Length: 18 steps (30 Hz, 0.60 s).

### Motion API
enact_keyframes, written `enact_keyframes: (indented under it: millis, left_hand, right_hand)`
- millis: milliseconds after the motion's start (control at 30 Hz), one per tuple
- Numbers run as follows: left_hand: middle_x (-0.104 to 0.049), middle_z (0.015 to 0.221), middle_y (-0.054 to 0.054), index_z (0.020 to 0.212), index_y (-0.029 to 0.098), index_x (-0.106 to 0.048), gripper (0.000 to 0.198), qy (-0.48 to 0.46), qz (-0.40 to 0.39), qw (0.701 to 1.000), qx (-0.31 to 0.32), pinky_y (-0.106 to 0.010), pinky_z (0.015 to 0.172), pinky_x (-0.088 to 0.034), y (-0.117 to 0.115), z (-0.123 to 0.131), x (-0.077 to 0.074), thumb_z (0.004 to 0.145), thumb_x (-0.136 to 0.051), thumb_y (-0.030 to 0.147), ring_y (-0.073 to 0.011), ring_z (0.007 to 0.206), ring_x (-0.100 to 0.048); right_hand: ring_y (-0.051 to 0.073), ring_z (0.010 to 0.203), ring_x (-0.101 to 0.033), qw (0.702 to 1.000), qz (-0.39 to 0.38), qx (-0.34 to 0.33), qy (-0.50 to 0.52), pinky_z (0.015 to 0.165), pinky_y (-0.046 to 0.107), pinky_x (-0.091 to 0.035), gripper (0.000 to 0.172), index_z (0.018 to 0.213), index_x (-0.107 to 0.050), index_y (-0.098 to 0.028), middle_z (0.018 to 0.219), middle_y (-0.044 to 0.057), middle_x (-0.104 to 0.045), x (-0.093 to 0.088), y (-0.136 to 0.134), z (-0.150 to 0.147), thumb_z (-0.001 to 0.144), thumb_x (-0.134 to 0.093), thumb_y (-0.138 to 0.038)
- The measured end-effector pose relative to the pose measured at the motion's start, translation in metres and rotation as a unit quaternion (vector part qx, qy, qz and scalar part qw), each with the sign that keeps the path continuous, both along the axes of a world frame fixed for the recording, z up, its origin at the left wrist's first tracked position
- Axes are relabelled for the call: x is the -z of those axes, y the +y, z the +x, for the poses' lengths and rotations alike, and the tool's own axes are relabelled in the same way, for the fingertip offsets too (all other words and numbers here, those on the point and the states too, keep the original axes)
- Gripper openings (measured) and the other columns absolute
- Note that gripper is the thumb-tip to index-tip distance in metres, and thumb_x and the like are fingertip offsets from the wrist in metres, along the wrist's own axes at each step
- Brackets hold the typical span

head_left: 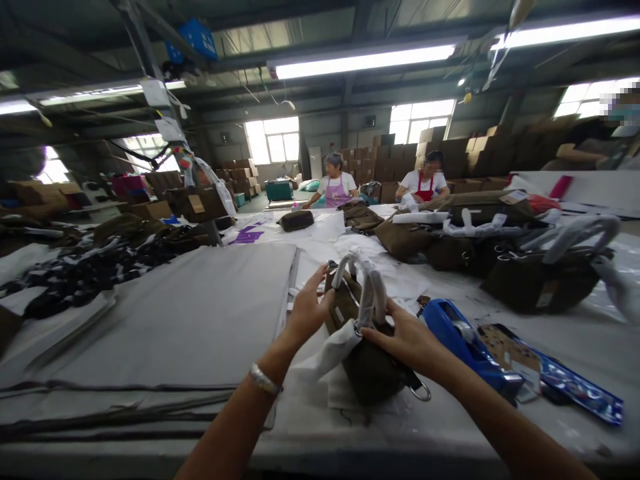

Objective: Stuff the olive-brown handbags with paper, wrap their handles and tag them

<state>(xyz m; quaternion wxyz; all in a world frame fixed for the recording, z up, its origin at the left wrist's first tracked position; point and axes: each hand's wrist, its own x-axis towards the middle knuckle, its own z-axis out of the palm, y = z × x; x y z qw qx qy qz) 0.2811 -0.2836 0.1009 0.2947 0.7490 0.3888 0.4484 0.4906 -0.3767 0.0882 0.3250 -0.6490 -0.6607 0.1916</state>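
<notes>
A small dark olive-brown handbag [373, 373] stands on the white-covered table before me, its handles [373, 287] wrapped in white protective material. My left hand [310, 310] holds the bag's far left end, with the thumb towards the top and the fingers along the side. On the right side my right hand [407, 337] grips the upper edge by the handle base, its thumb on top; the other fingers are partly hidden. A white wrapped piece [335, 347] hangs over the near side. A metal ring [421, 392] sticks out at the bag's near end.
Right of the bag lie a blue tape dispenser [450, 333] and a blue plastic packet [580, 387]. More brown bags [540, 280] stand behind them. A stack of pale sheets [200, 313] covers the left side. Two people [340, 187] work across the table.
</notes>
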Motion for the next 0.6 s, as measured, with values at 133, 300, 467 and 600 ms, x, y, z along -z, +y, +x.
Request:
enact_keyframes:
  millis: [133, 300, 467, 600]
  left_hand:
    - [-0.07, 0.124, -0.009, 0.137, 0.021, -0.057, 0.053, 0.081, 0.012, 0.996, 0.041, -0.034, 0.091, -0.051, 0.052, 0.027, -0.003, 0.085, -0.064, 0.022, -0.0251, 0.112, -0.065]
    - [-0.067, 0.07, 0.001, 0.083, 0.019, -0.071, 0.014, 0.126, 0.033, 0.99, 0.047, -0.026, 0.067, -0.045, 0.046, 0.026, -0.03, 0.086, -0.065, 0.031, -0.0175, 0.07, -0.061]
    - [-0.059, 0.062, 0.004, 0.079, 0.019, -0.064, 0.035, 0.104, 0.027, 0.994, 0.023, -0.022, 0.055, -0.037, -0.017, -0.002, -0.04, 0.086, -0.065, 0.053, -0.0138, 0.06, -0.054]
    - [-0.07, 0.068, 0.002, 0.086, 0.021, -0.07, 0.047, 0.14, -0.044, 0.986, -0.08, -0.025, 0.057, -0.045, -0.055, -0.02, -0.008, 0.077, -0.065, 0.067, -0.02, 0.065, -0.065]
  right_hand:
    - [0.029, 0.095, -0.07, 0.997, 0.003, -0.063, 0.04, 0.081, 0.038, -0.055, 0.036, 0.108, -0.07, -0.02, 0.104, 0.009, -0.076, -0.004, 0.012, 0.013, 0.079, -0.072, -0.04]
    - [0.027, 0.087, -0.073, 0.99, 0.002, -0.108, 0.09, 0.077, 0.035, -0.058, 0.023, 0.096, -0.072, -0.017, 0.092, 0.005, -0.078, -0.019, 0.022, 0.045, 0.074, -0.073, -0.025]
    - [0.023, 0.1, -0.071, 0.986, 0.073, -0.101, 0.109, 0.088, 0.031, -0.056, 0.035, 0.104, -0.069, -0.016, 0.105, 0.004, -0.075, -0.039, 0.039, 0.057, 0.071, -0.07, -0.008]
    - [0.019, 0.088, -0.074, 0.983, 0.076, -0.131, 0.1, 0.077, 0.026, -0.059, 0.045, 0.117, -0.069, -0.016, 0.102, 0.004, -0.077, -0.043, 0.04, 0.044, 0.074, -0.067, -0.003]
